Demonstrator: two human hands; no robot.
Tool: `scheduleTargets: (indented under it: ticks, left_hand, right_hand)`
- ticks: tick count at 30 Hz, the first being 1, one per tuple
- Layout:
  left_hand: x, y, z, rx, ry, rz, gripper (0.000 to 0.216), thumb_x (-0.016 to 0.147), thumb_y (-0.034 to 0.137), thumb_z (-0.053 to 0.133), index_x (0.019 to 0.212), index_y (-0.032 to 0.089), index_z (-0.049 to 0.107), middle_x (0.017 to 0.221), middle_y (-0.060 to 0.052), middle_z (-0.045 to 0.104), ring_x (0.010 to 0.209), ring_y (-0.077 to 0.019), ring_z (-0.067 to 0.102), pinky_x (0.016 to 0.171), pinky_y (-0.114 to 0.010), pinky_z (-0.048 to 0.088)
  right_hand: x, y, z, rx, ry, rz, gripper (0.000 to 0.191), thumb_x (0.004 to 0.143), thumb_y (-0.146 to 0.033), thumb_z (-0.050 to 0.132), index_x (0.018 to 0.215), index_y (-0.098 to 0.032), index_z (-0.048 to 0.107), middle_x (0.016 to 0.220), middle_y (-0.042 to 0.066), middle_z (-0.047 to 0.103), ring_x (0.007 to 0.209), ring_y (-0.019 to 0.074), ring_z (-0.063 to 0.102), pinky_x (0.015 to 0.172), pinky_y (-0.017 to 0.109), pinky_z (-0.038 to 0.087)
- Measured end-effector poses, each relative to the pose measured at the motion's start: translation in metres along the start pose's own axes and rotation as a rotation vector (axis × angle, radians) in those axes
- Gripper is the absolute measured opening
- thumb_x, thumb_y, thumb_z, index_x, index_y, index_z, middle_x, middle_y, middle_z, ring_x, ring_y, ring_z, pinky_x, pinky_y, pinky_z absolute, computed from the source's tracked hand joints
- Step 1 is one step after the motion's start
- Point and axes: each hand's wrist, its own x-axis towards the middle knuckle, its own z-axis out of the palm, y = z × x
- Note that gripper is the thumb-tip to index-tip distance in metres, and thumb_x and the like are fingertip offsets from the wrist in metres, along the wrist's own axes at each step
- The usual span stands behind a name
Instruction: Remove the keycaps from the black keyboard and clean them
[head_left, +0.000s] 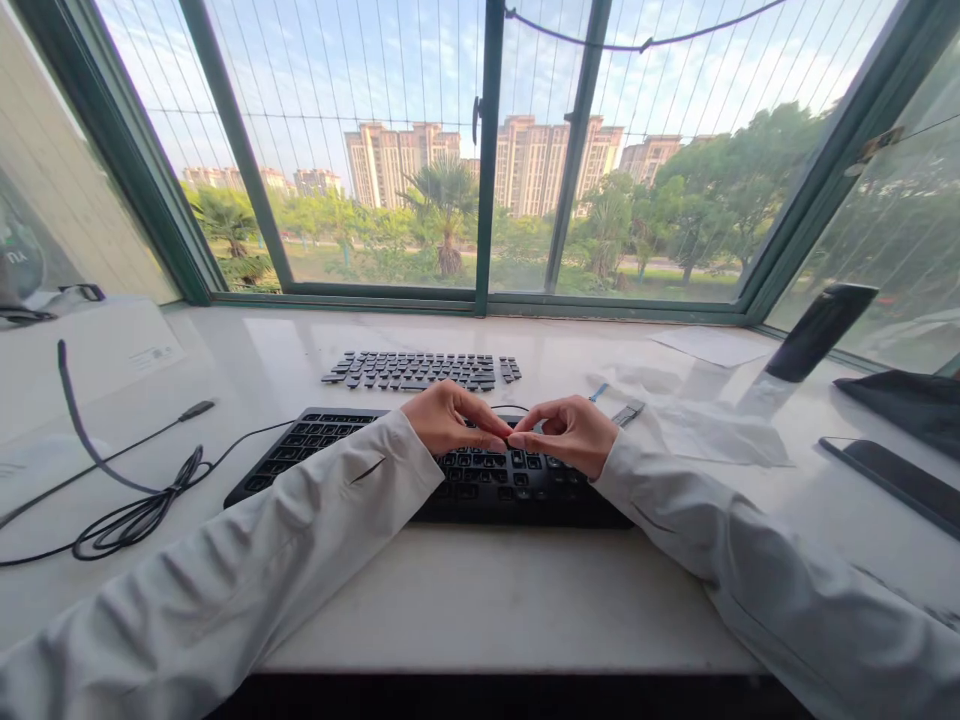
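Keycaps (412, 386) laid out behind keyboard (480, 492), which looks mostly uncapped; left hand (446, 420), right hand (574, 432) pinching, can't tell what.

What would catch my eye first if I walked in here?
Probably the left hand and right hand, close together over the black keyboard in the middle. Behind it, loose black keycaps lie on the white surface, arranged in rows like a second keyboard. Beyond, a green-framed window looks out on trees and tall buildings.

Keycaps (424, 371) behind the keyboard (487, 492) — cable (169, 492) to its left
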Motion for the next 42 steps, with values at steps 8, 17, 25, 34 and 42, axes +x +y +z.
scheduleTargets:
  ticks: [8, 17, 25, 34, 42]
  left_hand:
    - [0.0, -0.005, 0.007, -0.007, -0.103, -0.038, 0.029, 0.054, 0.032, 0.078, 0.076, 0.014, 0.076, 0.062, -0.004, 0.07, 0.054, -0.0109, 0.058, 0.049, -0.019, 0.041]
    - [0.0, -0.009, 0.013, 0.061, -0.137, 0.002, 0.027, 0.053, 0.031, 0.079, 0.075, 0.016, 0.076, 0.064, -0.002, 0.072, 0.056, -0.0115, 0.061, 0.051, -0.017, 0.043]
    - [-0.001, -0.008, 0.013, 0.127, -0.148, 0.098, 0.027, 0.057, 0.033, 0.078, 0.079, 0.017, 0.076, 0.065, -0.002, 0.072, 0.052, -0.0096, 0.06, 0.051, -0.015, 0.041]
    - [-0.002, -0.006, 0.013, 0.142, -0.149, 0.15, 0.024, 0.059, 0.033, 0.076, 0.076, 0.014, 0.077, 0.055, -0.002, 0.068, 0.042, -0.0049, 0.048, 0.043, -0.016, 0.032]
    - [-0.002, -0.008, 0.013, 0.226, -0.122, 0.186, 0.027, 0.058, 0.038, 0.077, 0.074, 0.016, 0.077, 0.039, 0.003, 0.054, 0.039, -0.0023, 0.03, 0.039, -0.019, 0.021]
  right_hand:
    - [-0.007, -0.011, -0.002, -0.147, -0.25, -0.079, 0.042, 0.073, -0.051, 0.06, 0.085, -0.012, 0.069, 0.04, -0.007, 0.035, 0.039, 0.0046, 0.027, 0.039, 0.02, 0.015]
    - [-0.009, -0.008, 0.005, -0.252, -0.212, -0.177, 0.029, 0.07, -0.041, 0.066, 0.083, -0.017, 0.072, 0.039, -0.009, 0.034, 0.038, 0.0038, 0.026, 0.041, 0.019, 0.019]
    - [-0.009, -0.009, 0.003, -0.308, -0.203, -0.171, 0.032, 0.07, -0.046, 0.065, 0.081, -0.018, 0.074, 0.038, -0.009, 0.033, 0.038, 0.0038, 0.027, 0.041, 0.019, 0.018]
    - [-0.011, -0.01, 0.004, -0.308, -0.157, -0.195, 0.026, 0.068, -0.042, 0.068, 0.079, -0.019, 0.074, 0.04, -0.008, 0.035, 0.04, 0.0039, 0.028, 0.044, 0.02, 0.02]
    - [-0.012, -0.01, 0.007, -0.34, -0.176, -0.237, 0.026, 0.069, -0.041, 0.068, 0.076, -0.017, 0.072, 0.041, -0.007, 0.043, 0.04, 0.0041, 0.036, 0.044, 0.018, 0.024]
